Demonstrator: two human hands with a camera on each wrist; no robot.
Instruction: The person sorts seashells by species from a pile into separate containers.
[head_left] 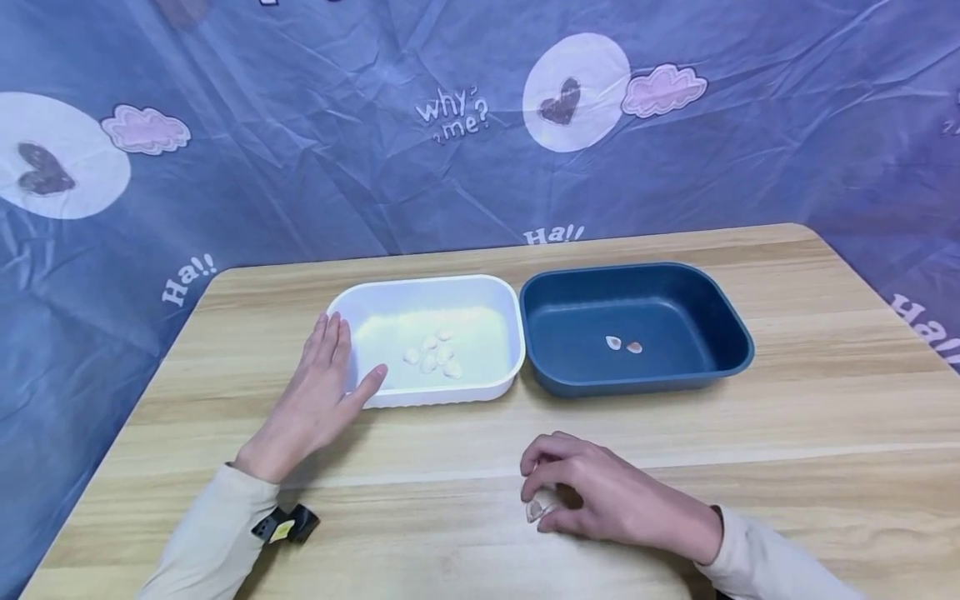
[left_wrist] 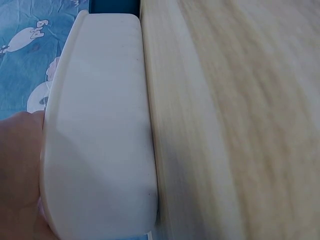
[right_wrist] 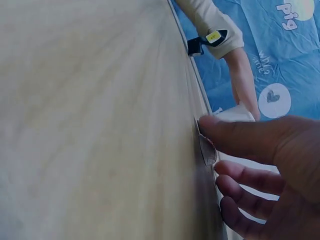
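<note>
My left hand [head_left: 318, 404] rests on the near left corner of a white bin [head_left: 423, 394], its fingers straight along the rim and the thumb over the front edge. Several small pale shells [head_left: 429, 362] lie in that bin. At the front of the table, my right hand [head_left: 592, 492] pinches a small white shell with a brownish patch [head_left: 535, 509] between thumb and fingertips, right at the tabletop. In the right wrist view, the shell [right_wrist: 207, 150] stands between the thumb and index finger, partly covered. Its other fingers are bent and hold nothing visible.
Beside the white bin stands a dark blue bin [head_left: 637, 385], the two nearly touching. Inside it lie a white shell with a brown middle [head_left: 613, 342] and a brownish shell [head_left: 634, 347]. A blue printed cloth [head_left: 337, 192] hangs behind the wooden table [head_left: 435, 533].
</note>
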